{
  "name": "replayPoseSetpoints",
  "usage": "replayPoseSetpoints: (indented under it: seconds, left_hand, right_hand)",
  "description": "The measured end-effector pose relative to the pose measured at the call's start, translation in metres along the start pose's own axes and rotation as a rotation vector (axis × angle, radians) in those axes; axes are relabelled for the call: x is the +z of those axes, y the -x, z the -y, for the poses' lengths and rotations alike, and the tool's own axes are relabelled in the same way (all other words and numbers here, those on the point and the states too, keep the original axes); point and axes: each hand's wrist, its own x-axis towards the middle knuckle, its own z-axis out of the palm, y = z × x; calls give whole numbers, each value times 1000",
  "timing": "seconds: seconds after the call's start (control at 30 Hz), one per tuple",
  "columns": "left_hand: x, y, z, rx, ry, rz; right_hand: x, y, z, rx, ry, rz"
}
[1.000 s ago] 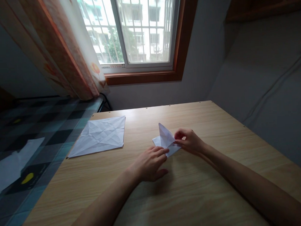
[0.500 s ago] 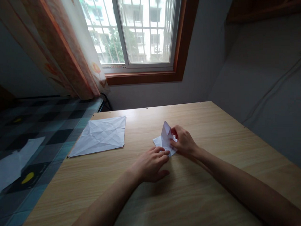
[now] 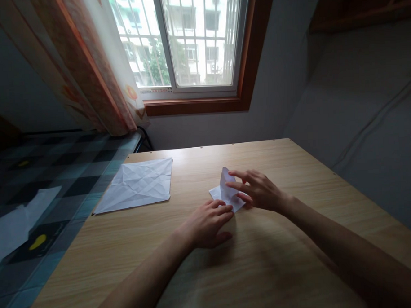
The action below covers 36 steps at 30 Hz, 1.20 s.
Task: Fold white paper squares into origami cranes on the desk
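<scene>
A small folded piece of white paper (image 3: 227,189) lies on the wooden table, with one flap standing up from it. My left hand (image 3: 209,223) rests on its near edge, fingers stretched out and fingertips on the paper, the thumb apart. At the flap's right side is my right hand (image 3: 257,188), its fingers spread and the fingertips at the flap. Part of the paper is hidden behind the fingers of both hands.
A larger creased sheet of white paper (image 3: 142,183) lies at the table's (image 3: 297,258) left back edge. To the left, a checked bed (image 3: 77,163) carries more white paper (image 3: 12,228). A window (image 3: 198,42) and curtain (image 3: 98,77) are beyond.
My right hand has let go its pinch on the flap, and its fingers have spread out beside it. My left hand has stayed in place.
</scene>
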Motion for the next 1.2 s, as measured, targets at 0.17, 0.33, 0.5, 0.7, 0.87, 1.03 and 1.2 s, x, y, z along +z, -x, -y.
replayPoseSetpoints:
  seconds: [0.17,0.33,0.5,0.7,0.87,1.03,1.2]
  left_hand:
    - [2,0,1,3,7,-14]
    - [2,0,1,10,17,-18]
    - [1,-1,0,8,6,-30]
    - [1,0,0,9,-1,-32]
    - [1,0,0,9,14,-36]
    - [0,0,0,3,16,-25]
    - [0,-1,-1,1,21,-36]
  right_hand:
    - [-36,-33,-9,-262,212,488]
    - [-39,-50,-11,-174,257,665]
    - [-35,-53,-4,-104,275,711]
    - [-36,-52,-5,-77,239,740]
    - [-39,-49,-16,-49,148,720]
    - [-38,-51,-20,-40,130,656]
    - [-22,-37,-12,19,195,513]
